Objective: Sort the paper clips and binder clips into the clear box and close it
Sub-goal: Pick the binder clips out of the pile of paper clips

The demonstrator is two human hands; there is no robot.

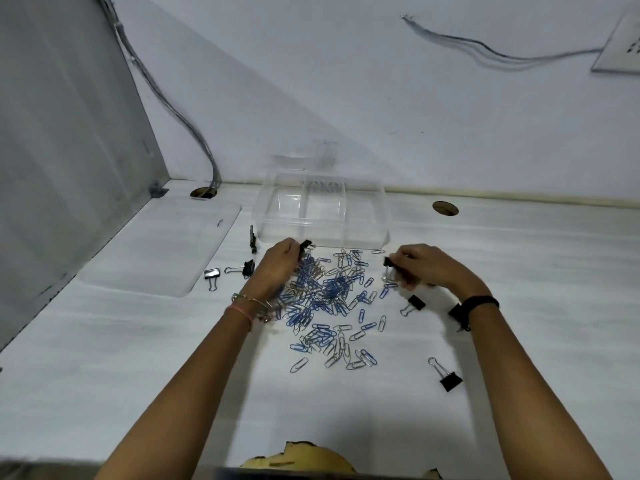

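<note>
At frame centre, thin wire paper clips (329, 299) sprawl on the white table (519, 271). Just above stands the clear box (323, 211), rounded, glossy, lidless. Left hand (277, 265) pinches a black binder clip (306, 244); right hand (422, 265) grips another (388, 262).

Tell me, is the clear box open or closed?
Open. The clear box has no cover on top, and its lid lies flat on the table to its left. Its compartments look empty.
</note>
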